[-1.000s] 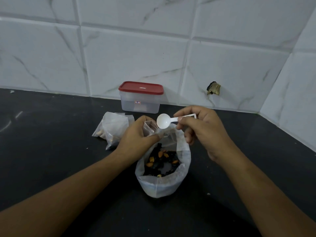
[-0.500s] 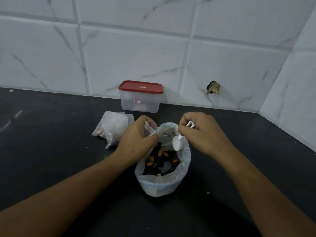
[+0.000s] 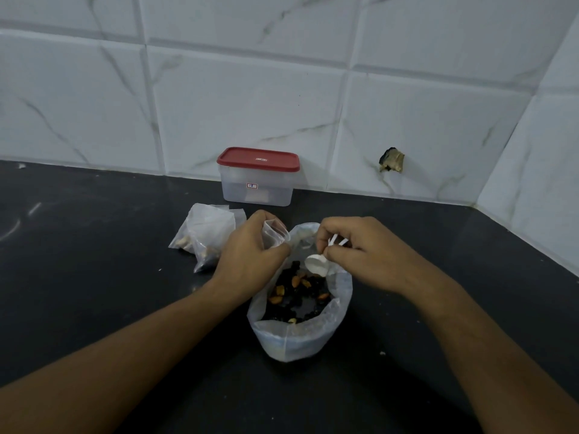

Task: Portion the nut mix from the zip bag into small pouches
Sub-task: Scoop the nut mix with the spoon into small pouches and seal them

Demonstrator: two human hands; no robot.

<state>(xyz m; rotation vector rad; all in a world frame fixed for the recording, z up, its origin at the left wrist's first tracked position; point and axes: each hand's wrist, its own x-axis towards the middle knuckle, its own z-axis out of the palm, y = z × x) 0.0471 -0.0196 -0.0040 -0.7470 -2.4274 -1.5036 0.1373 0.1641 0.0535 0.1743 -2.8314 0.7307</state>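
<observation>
Status: right hand pinches the spoon by the handle. The bowl is tipped down in the bag mouth, just above the mix, and looks empty. Left hand grips the pouch, fingers curled round it, at the bag's far-left rim. The pouch mouth looks only partly open. Can't tell if anything's in it.

Risks as I see them:
- The bag is soft and stands on its own on the counter; neither hand plainly holds it. If I dig sideways too hard it tips or a wall folds in, and mix goes on the counter.
- The pouch mouth is narrow next to the spoon bowl. If my left grip squeezes it flat, nuts bounce off the lip. Pouring over the bag means spills land back inside.
- With an overloaded spoon, big pieces roll off on the way up.
- The spoon grip is fingertips only, so it could twist under load.
- Filled pouches lie just beside my left hand, and a careless wrist nudges them. Box at the wall is well clear.
</observation>
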